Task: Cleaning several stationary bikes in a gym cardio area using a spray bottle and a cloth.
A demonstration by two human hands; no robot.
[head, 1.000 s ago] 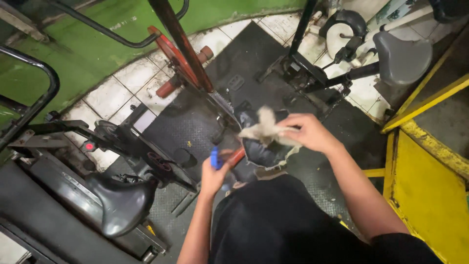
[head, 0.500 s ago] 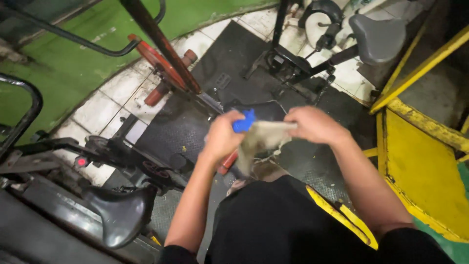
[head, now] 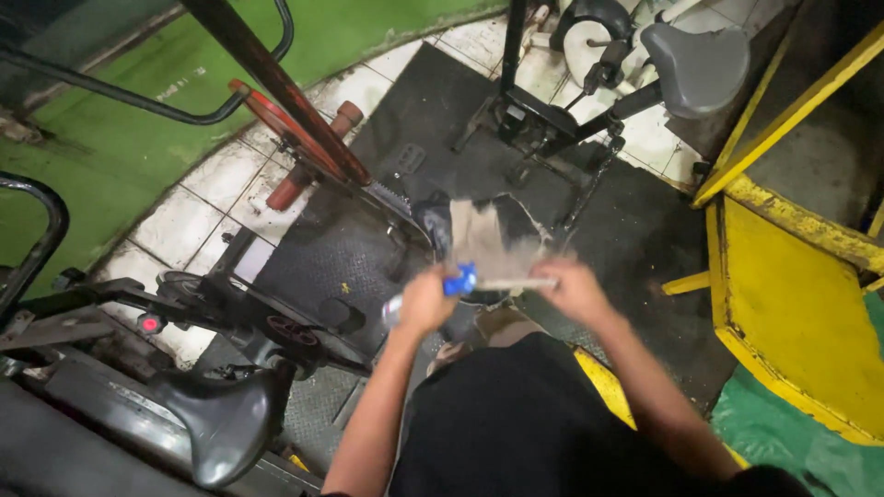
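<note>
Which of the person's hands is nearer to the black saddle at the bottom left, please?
Left. The left hand is up and right of the black saddle; the right hand, on the cloth, is farther right.

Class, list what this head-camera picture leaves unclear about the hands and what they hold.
- Left hand: motion blur hides its grip on the blue-capped bottle.
- Right hand: blurred; its fingers on the cloth cannot be told.
- Bottle body: mostly behind the left hand.
- Black exercise bike seat: its frame is cut off by the left edge.

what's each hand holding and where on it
The left hand grips a bottle with a blue nozzle around its body. The right hand holds a grey rag by its lower edge.
</note>
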